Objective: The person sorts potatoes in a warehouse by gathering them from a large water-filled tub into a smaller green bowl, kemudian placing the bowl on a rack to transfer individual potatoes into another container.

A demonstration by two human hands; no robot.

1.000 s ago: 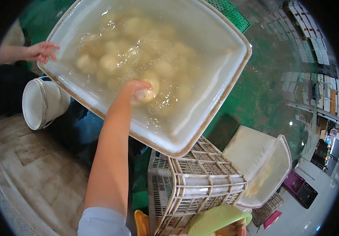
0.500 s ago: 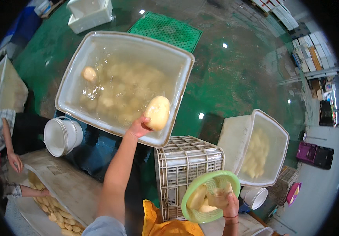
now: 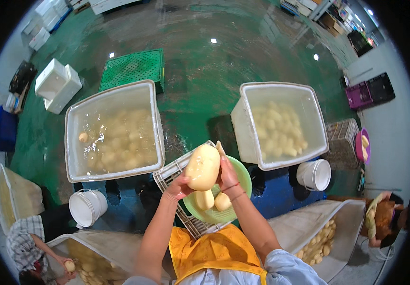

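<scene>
Above a light green basin (image 3: 244,173) I hold a big, pale yellow, wet peeled potato (image 3: 203,167). My left hand (image 3: 179,186) is closed round its lower left side. On the other side my right hand (image 3: 227,174) is up against the potato, its fingers bent around a thin pale piece (image 3: 220,148) whose kind I cannot make out. Smaller peeled potatoes (image 3: 205,200) lie in the basin. The basin rests on an upturned-looking, whitish plastic crate (image 3: 172,172) in front of my orange apron.
Left and right ahead stand white tubs, the left (image 3: 157,128) and right (image 3: 244,123) holding potatoes in water. White buckets (image 3: 89,207) (image 3: 313,175) flank me. Co-workers sit beside tilted potato bins, one in a checked sleeve (image 3: 25,240) at left. A green pallet (image 3: 132,70) lies farther off.
My left hand has brought the big potato from over the left tub to above the basin. My right hand has moved up beside it. The view has swung right.
</scene>
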